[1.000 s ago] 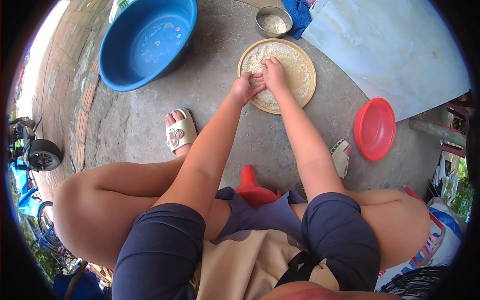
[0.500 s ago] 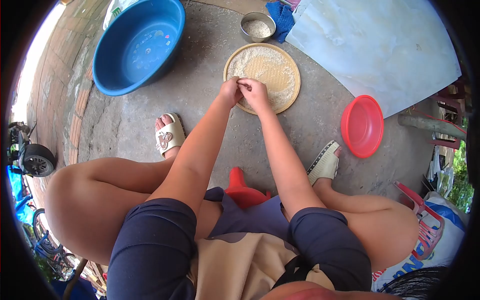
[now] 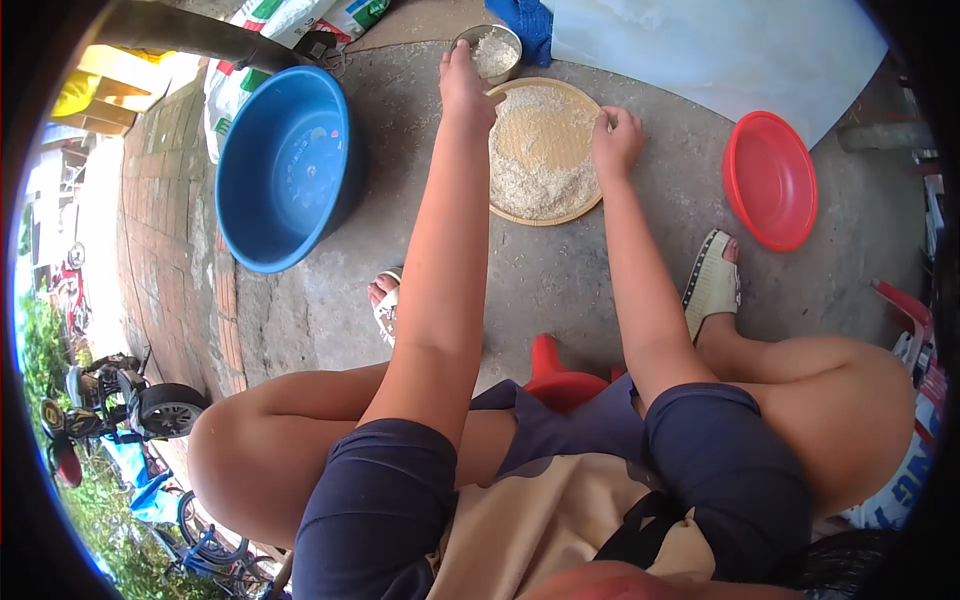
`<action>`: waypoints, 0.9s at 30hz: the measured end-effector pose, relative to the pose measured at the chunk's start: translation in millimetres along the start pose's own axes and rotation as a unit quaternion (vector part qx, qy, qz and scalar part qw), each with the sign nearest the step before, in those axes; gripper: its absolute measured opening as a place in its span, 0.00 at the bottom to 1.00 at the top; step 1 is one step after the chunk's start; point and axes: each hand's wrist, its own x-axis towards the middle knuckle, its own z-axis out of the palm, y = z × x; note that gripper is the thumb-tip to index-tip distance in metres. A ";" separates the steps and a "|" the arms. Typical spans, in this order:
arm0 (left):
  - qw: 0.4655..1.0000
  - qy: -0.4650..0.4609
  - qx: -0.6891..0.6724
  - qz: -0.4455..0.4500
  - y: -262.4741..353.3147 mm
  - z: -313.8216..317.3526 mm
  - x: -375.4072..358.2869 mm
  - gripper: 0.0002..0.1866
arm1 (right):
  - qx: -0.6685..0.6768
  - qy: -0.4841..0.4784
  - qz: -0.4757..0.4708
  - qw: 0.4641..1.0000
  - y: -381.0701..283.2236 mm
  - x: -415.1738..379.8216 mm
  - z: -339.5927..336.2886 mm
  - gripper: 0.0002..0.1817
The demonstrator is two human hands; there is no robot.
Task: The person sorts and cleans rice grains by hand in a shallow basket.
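Note:
A round woven tray point(image 3: 545, 135) with pale grain spread over it lies on the concrete floor, the grain heaped thicker on its near side. My left hand point(image 3: 466, 88) is raised beside the tray's left edge, near a metal bowl point(image 3: 508, 70) that holds similar grain; its fingers are apart and nothing shows in them. At the right rim of the tray is my right hand point(image 3: 618, 140), fingers curled against the edge. What its fingertips hold, beyond the rim, is hard to see.
A big blue basin point(image 3: 290, 175) sits at the left, a red basin point(image 3: 770, 180) at the right. Behind lie a pale sheet point(image 3: 700, 55), a blue cloth point(image 3: 525, 28) and printed sacks point(image 3: 265, 60). My sandalled feet flank a red stool point(image 3: 562, 375). A motorbike point(image 3: 120, 405) stands far left.
My hands have parted: the left moved up toward the metal bowl, the right went to the tray's right rim. More grain lies on the tray's near side. The whole view has shifted.

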 end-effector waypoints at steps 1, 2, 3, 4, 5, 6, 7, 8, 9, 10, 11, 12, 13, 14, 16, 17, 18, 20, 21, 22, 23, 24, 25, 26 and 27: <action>0.997 0.031 0.046 0.048 -12.7 -9.7 0.7 0.29 | -0.058 0.024 0.002 0.998 6.5 0.9 0.0 0.10; 0.975 0.087 0.163 0.124 -36.2 -30.4 12.8 0.29 | -0.054 0.029 0.014 0.998 12.6 -1.6 0.4 0.10; 0.930 0.142 0.272 0.200 -63.5 -53.2 29.9 0.30 | -0.072 -0.013 0.057 0.996 20.6 -4.2 2.8 0.13; 0.889 0.188 0.380 0.172 -81.6 -70.1 26.1 0.30 | -0.089 -0.056 0.096 0.990 25.6 -4.7 3.3 0.15; 0.834 0.234 0.479 0.141 -99.9 -90.2 14.6 0.30 | -0.088 -0.053 0.099 0.990 25.0 -7.9 0.7 0.15; 0.815 0.235 0.514 0.126 -120.6 -110.5 10.6 0.29 | -0.112 -0.070 0.091 0.987 21.8 -14.5 -2.9 0.16; 0.794 0.238 0.548 0.110 -136.5 -126.9 8.0 0.28 | -0.135 -0.089 0.082 0.983 20.2 -18.0 -5.6 0.17; 0.794 0.237 0.549 0.113 -141.7 -135.8 4.7 0.28 | -0.133 -0.088 0.083 0.984 22.6 -18.5 -6.4 0.17; 0.811 0.196 0.536 0.132 -143.0 -143.0 2.3 0.24 | -0.108 -0.112 0.109 0.982 27.1 -20.0 -5.6 0.17; 0.826 0.154 0.521 0.153 -143.2 -146.8 3.3 0.21 | -0.082 -0.135 0.134 0.978 32.7 -21.0 -4.1 0.16; 0.826 0.152 0.519 0.160 -143.1 -144.5 7.1 0.21 | -0.078 -0.128 0.132 0.980 37.2 -22.0 -3.9 0.16; 0.834 0.159 0.510 0.139 -143.2 -137.9 12.5 0.18 | -0.075 -0.135 0.114 0.981 43.9 -22.8 -3.6 0.15; 0.843 0.165 0.498 0.121 -138.7 -125.4 14.2 0.17 | -0.073 -0.139 0.092 0.983 44.3 -17.2 -9.0 0.14; 0.847 0.162 0.489 0.133 -135.2 -112.3 13.5 0.17 | -0.056 -0.137 0.132 0.980 46.0 -13.4 -18.7 0.14; 0.859 0.212 0.433 0.173 -133.7 -91.6 -6.6 0.17 | -0.051 -0.107 0.175 0.977 42.3 -19.5 -48.4 0.15; 0.868 0.187 0.430 0.162 -127.3 -79.4 -20.8 0.19 | -0.062 -0.076 0.179 0.979 39.9 -20.3 -63.9 0.16; 0.875 0.178 0.419 0.168 -125.6 -75.2 -26.6 0.19 | -0.065 -0.061 0.171 0.981 34.2 -19.8 -78.1 0.16; 0.897 0.061 0.385 0.208 -126.5 -71.9 -23.4 0.21 | -0.092 -0.025 0.208 0.973 16.0 -16.1 -101.9 0.17; 0.904 0.038 0.380 0.190 -130.3 -81.4 -2.9 0.22 | -0.087 -0.032 0.189 0.978 7.9 -14.4 -106.4 0.18; 0.910 0.018 0.376 0.171 -129.1 -95.3 16.5 0.22 | -0.083 -0.044 0.171 0.981 0.0 -15.4 -105.0 0.18; 0.938 0.021 0.316 0.137 -116.2 -104.4 21.0 0.23 | -0.095 -0.065 0.153 0.981 -14.1 -18.5 -99.6 0.19; 0.961 0.029 0.254 0.102 -105.9 -108.2 18.4 0.23 | -0.106 -0.091 0.133 0.981 -24.4 -18.2 -96.6 0.19; 0.965 0.035 0.239 0.103 -95.1 -103.2 7.9 0.23 | -0.110 -0.092 0.116 0.983 -26.3 -10.7 -97.0 0.19; 0.958 0.059 0.260 0.103 -79.0 -101.4 0.2 0.23 | -0.112 -0.101 0.104 0.983 -31.6 -2.0 -92.7 0.19; 0.948 0.083 0.288 0.105 -63.0 -104.0 -3.5 0.23 | -0.108 -0.110 0.097 0.983 -39.6 3.9 -85.8 0.19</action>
